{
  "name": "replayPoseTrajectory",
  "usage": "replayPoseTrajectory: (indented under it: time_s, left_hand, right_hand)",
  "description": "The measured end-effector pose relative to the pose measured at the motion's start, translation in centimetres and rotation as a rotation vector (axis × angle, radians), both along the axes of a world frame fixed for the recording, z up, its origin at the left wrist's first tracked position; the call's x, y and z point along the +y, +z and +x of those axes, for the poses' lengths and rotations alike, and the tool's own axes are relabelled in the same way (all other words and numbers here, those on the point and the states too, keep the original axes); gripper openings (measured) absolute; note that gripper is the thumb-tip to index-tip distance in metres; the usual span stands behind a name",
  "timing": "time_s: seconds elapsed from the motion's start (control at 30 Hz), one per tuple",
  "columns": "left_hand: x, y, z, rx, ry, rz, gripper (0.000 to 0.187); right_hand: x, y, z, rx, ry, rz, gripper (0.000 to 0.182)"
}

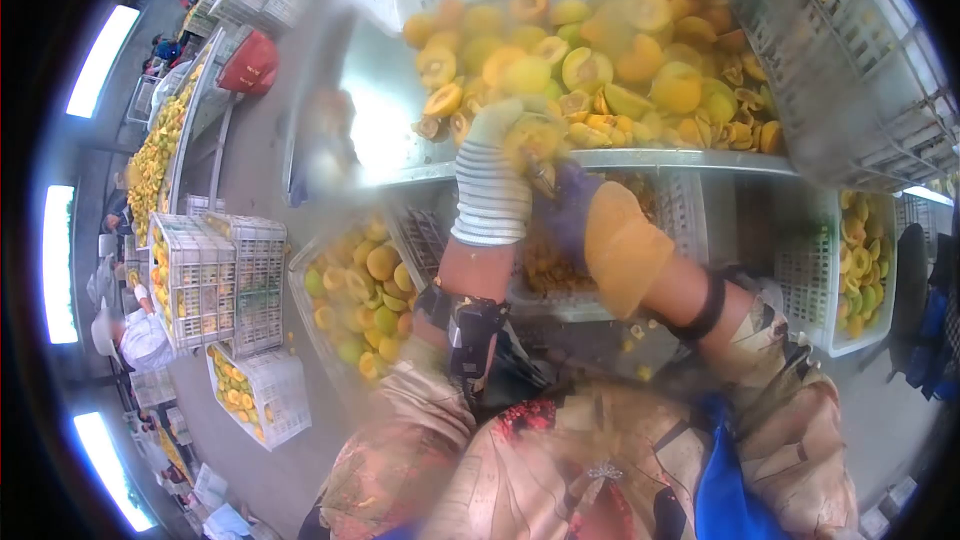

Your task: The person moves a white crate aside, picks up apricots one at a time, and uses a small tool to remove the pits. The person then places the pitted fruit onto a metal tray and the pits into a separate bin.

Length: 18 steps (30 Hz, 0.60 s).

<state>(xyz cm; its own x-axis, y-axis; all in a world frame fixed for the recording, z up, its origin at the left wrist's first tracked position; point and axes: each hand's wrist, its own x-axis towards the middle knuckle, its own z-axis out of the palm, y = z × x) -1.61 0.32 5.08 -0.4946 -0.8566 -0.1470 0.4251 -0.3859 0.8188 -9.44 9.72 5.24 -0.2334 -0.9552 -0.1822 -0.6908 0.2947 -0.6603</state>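
Note:
My left hand [495, 165], in a white and grey striped glove, is closed around a yellow peach half [533, 143] above the front rim of the metal table. Close against the fruit is my right hand [570, 208], in a purple glove with a yellow cuff. Its fingers are curled; a small dark tip shows between the hands, too blurred to name. Behind them, a heap of halved peaches [587, 70] covers the metal tray [375, 140], some with brown pit hollows facing up.
Below the table stand a crate of peach halves [310, 315] at left and a crate with cut pieces [690, 215]. Another filled crate [835, 325] is at right. A tall white crate [860, 70] borders the heap. Stacked crates [255, 270] and a person in white [145, 340] are further left.

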Motion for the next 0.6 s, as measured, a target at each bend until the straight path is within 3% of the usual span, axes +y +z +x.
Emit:
replayPoseTrajectory:
  time_s: [0.07, 0.13, 0.23, 0.27, 0.33, 0.43, 0.53, 0.6]
  left_hand:
    - [-0.4, -0.7, 0.4, -0.041, 0.011, -0.054, 0.024]
    - [-0.8, -1.7, 0.7, -0.08, 0.029, -0.105, 0.024]
    - [-0.3, -1.5, 0.8, -0.063, 0.127, -0.063, 0.021]
    - [0.0, -0.6, 1.1, -0.041, 0.103, 0.087, 0.021]
    - [0.4, 0.5, 1.6, -0.021, 0.071, 0.232, 0.021]
    - [0.3, 0.5, 2.1, 0.017, 0.015, 0.318, 0.026]
    - [-0.4, 0.5, 2.2, 0.148, 0.15, 0.387, 0.031]
    - [-1.5, 0.0, 4.0, 0.109, 0.015, 0.356, 0.035]
  right_hand:
    - [0.2, 0.6, 0.7, -0.021, -0.093, 0.084, 0.039]
    - [0.6, -0.4, 1.2, 0.059, -0.115, -0.036, 0.032]
    - [0.7, -1.5, 1.4, 0.064, -0.128, -0.08, 0.028]
    - [0.9, -2.3, 1.2, 0.063, -0.125, -0.086, 0.028]
    - [1.5, -3.7, 0.8, 0.196, 0.027, -0.406, 0.024]
    - [1.1, -4.1, 1.2, 0.228, -0.045, -0.317, 0.02]
    - [2.2, -2.0, 0.5, 0.169, 0.041, -0.305, 0.022]
    - [3.0, -1.5, -1.1, 0.281, 0.157, -0.31, 0.022]
